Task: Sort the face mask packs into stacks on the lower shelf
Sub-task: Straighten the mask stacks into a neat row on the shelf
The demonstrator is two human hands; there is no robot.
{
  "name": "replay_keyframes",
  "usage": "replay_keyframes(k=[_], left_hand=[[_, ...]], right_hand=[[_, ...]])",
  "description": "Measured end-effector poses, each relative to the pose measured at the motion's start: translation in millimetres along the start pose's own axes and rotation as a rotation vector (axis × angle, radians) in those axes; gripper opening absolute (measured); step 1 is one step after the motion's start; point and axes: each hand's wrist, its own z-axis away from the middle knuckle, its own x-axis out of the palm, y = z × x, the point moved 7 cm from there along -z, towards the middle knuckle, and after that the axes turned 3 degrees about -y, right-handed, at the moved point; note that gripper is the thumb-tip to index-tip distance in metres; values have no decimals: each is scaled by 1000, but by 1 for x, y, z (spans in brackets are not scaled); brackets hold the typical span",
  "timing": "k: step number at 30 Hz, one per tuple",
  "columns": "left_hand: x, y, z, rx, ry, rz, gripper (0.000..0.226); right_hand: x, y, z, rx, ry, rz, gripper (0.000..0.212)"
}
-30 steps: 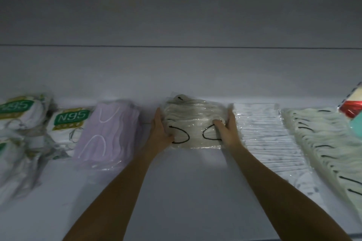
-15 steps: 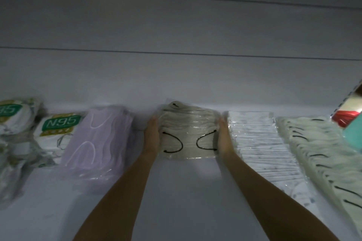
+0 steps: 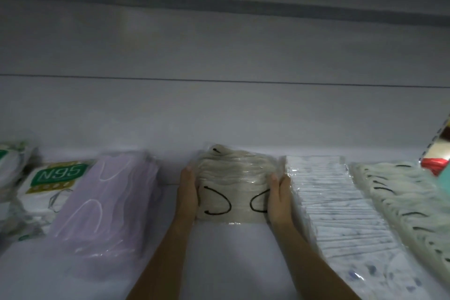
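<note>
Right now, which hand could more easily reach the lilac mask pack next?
Probably the left hand: it lies flat against the left side of the beige mask stack, nearest the lilac mask pack. The right hand sits on the far side, beside the white mask packs.

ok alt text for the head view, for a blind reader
The person's left hand and right hand press flat against the sides of a beige mask pack with black ear loops on a dim white shelf. A purple mask pack and an N95 pack lie to its left; a row of white packs and more beige packs lie to its right.
</note>
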Motion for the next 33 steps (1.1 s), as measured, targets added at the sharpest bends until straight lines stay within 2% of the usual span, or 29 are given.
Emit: replay_keyframes(k=[2,5,8,10,11,13,14,15,17,19,21,23,25,27,31,33], left_hand=[[-3,3,3,59,-10,-87,72],[-3,13,11,117,-27,-250,33],[-5,24,17,234,13,-241,34],[-7,29,19,278,70,-275,28],[-10,26,17,267,82,-289,34],[-16,19,14,179,114,-287,58],[-18,19,13,160,131,-297,57],[-17,22,15,174,141,-322,46],[-8,33,19,270,111,-407,32],[-2,35,20,319,76,-480,38],[-6,33,19,349,109,-511,58],[-10,30,18,301,122,-507,68],[-6,30,21,255,44,-390,58],[0,31,23,182,-15,-296,58],[-1,22,30,45,18,-296,51],[-5,12,33,-20,8,-281,69]], right_hand=[[0,2,1,-16,-18,9,56],[-2,1,4,-38,-24,37,47],[-4,-9,8,-109,-6,38,65],[-4,-12,6,-119,4,61,64],[-1,-11,5,-100,-8,76,54],[5,-9,4,-71,-39,85,51],[7,-8,4,-65,-42,83,53],[6,-6,3,-61,-26,82,54],[3,-2,3,-59,-1,75,53],[2,0,2,-50,-14,79,57],[2,0,2,-48,-34,87,60],[4,-1,2,-21,-36,100,61],[4,-4,3,31,-39,109,58],[1,-8,1,73,-36,145,55],[-6,-11,3,122,12,211,50],[-8,-8,7,168,-7,201,38]])
